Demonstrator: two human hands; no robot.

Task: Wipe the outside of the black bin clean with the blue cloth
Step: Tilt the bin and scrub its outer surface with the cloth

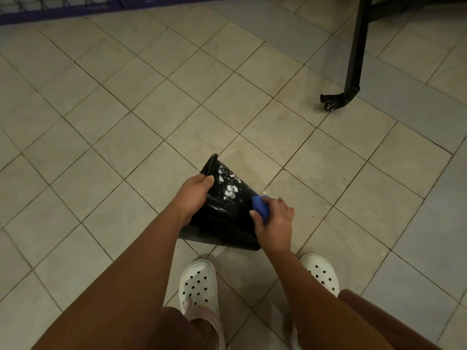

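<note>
Tipped black bin, white smears left to wipe

The left hand curls its fingers over the rim, tilting the bin above the floor. The right hand grips the bunched blue cloth against its side. Hard rubbing could twist the bin from that single hold — or just spread the smears.

The bin was black with white smears; the cloth blue; the clogs white; the floor beige-tiled.

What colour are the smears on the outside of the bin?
White: patchy smears on the black bin, seen best in the head view.
</note>
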